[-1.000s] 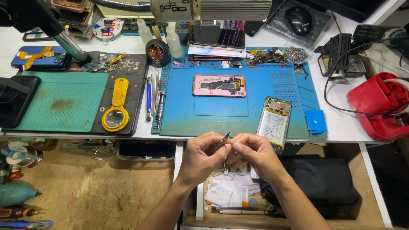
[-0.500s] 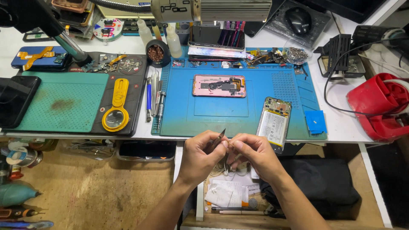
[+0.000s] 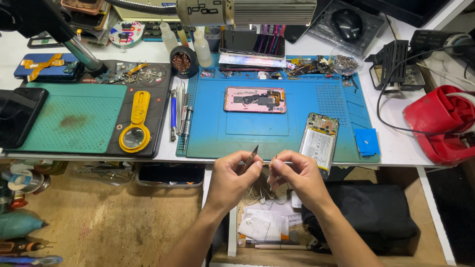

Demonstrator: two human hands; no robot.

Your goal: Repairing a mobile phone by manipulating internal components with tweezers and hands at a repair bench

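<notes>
Your left hand pinches the tweezers between thumb and fingers, tips slanting up toward the mat's near edge; your right hand is closed on a tiny part at its fingertips, too small to tell what it is; the part sits just beside the tweezers, the two hands nearly touching below the bench edge; just beyond your right hand the opened phone lies on the blue mat; farther up the mat rests a pink phone frame; to the left, well apart, a yellow magnifier lies by the green mat; a red tool sits at far right.
</notes>
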